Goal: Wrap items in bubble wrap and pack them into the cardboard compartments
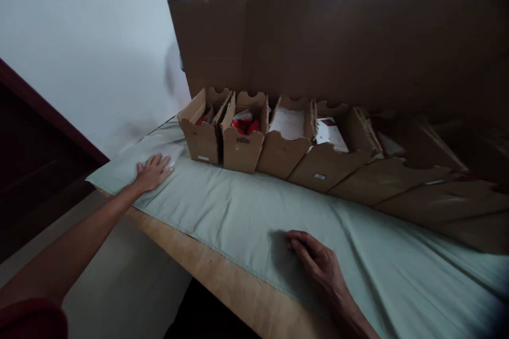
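My left hand (153,171) lies flat with fingers spread on a clear plastic packet (169,156) at the far left end of the pale green cloth (222,206). My right hand (316,262) rests palm down on the cloth near the table's front edge, fingers curled slightly, holding nothing. A row of open cardboard bins (242,143) stands behind both hands, holding red and white items.
A tall cardboard sheet (358,42) stands behind the bins. The wooden table edge (222,275) shows in front of the cloth. A white wall is at the left, with dark wood trim (47,111) lower left. A person's head shows above the cardboard.
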Tool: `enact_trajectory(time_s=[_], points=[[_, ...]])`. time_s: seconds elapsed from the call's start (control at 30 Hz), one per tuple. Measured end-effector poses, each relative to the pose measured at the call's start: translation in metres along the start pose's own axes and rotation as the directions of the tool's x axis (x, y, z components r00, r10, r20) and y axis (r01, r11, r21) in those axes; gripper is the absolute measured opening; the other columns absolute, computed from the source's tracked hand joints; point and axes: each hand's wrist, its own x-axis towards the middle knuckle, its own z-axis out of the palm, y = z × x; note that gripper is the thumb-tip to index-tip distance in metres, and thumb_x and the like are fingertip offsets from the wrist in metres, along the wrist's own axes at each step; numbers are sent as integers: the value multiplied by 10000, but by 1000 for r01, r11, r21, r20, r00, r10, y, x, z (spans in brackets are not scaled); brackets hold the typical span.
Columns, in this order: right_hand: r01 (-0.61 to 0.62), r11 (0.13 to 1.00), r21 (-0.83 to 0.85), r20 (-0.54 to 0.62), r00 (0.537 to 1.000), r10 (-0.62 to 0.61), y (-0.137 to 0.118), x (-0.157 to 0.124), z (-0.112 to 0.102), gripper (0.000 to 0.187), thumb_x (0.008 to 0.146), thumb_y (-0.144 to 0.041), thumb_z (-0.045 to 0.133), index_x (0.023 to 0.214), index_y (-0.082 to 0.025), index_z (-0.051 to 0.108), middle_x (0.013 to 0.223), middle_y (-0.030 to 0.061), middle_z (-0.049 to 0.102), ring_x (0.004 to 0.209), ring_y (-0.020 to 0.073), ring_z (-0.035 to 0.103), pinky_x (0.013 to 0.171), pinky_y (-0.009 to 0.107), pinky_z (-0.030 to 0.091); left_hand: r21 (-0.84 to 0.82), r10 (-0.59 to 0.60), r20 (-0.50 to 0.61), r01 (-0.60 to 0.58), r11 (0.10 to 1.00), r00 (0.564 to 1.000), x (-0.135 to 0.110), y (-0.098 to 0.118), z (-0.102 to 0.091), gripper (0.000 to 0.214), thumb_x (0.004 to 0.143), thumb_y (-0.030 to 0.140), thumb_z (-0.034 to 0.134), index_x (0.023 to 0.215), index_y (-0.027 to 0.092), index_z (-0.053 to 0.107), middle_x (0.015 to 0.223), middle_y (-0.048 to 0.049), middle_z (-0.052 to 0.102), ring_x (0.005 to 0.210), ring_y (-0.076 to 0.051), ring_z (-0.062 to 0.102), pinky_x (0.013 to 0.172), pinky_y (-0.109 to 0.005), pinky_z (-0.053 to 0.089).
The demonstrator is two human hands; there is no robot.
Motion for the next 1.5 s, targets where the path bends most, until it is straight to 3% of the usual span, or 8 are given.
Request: enact_trajectory(time_s=[0.2, 0.33, 0.47, 0.6, 0.87, 1.13, 1.3, 1.5], points=[[62, 998, 13, 7, 998, -62, -9, -5, 1, 328, 938, -432, 534, 960, -193, 758, 818, 63, 751, 738, 223, 691, 685, 335, 536, -7, 2, -60, -3, 1000, 998, -7, 6, -14, 570, 949, 490, 429, 1406, 182, 576, 1519, -267, 526, 1396, -502, 471, 1042, -767, 371], [83, 996, 24, 27, 996, -84, -8, -7, 3, 289, 937, -339, 506, 967, -179, 745, 817, 53, 738, 712, 188, 644, 666, 306, 493, -54, 183, -353, -215, 975, 917, -45, 46, -8, 514, 920, 510, 472, 1380, 307, 580, 1511, -140, 559, 1371, -454, 514, 1168, -698, 315], [58, 998, 40, 39, 997, -60, -4, -7, 6, 247, 915, -241, 517, 981, -171, 745, 861, 50, 747, 764, 178, 644, 714, 295, 489, -70, 517, -414, -593, 802, 749, -92, 124, 24, 472, 932, 452, 520, 1353, 261, 618, 1477, -157, 586, 1380, -416, 518, 1197, -648, 323], [37, 997, 67, 72, 997, -42, -8, -10, 6, 235, 889, -172, 539, 981, -166, 755, 890, 43, 753, 803, 168, 657, 731, 267, 489, -112, 658, -442, -765, 634, 610, -108, 218, 43, 485, 962, 409, 533, 1360, 143, 609, 1446, -214, 591, 1357, -379, 528, 1151, -601, 406], [56, 994, 90, 127, 990, -67, -19, -45, -50, 187, 914, -254, 623, 1015, -189, 766, 941, 33, 769, 809, 172, 671, 730, 267, 496, -244, 782, -292, -833, 497, 551, -100, 372, 53, 442, 968, 329, 529, 1349, 139, 645, 1443, -173, 623, 1356, -317, 550, 1153, -498, 447], [-143, 836, -529, -317, 948, -39, 44, -64, -161, 358, 953, -282, 583, 1300, -229, 654, 1346, 107, 691, 1251, 264, 623, 1066, 422, 480, -37, 851, -53, -852, 522, 523, -114, 382, 80, 554, 1025, 437, 469, 1510, 176, 527, 1628, -178, 440, 1518, -356, 382, 1229, -575, 288], [-376, 715, -589, -435, 894, 112, 95, -56, -203, 468, 962, -385, 560, 1392, -201, 593, 1539, 150, 539, 1394, 339, 500, 1134, 512, 405, 16, 867, -62, -868, 497, 495, -112, 378, 84, 578, 1040, 475, 411, 1517, 166, 518, 1635, -175, 431, 1525, -340, 373, 1238, -551, 272], [-722, 476, -502, -692, 666, 279, 131, -141, -254, 474, 986, -399, 443, 1334, -124, 607, 1511, 251, 529, 1415, 422, 470, 1117, 639, 391, 31, 880, -101, -883, 469, 464, -113, 372, 91, 589, 1047, 507, 377, 1520, 186, 519, 1629, -158, 447, 1518, -328, 385, 1239, -538, 262]])
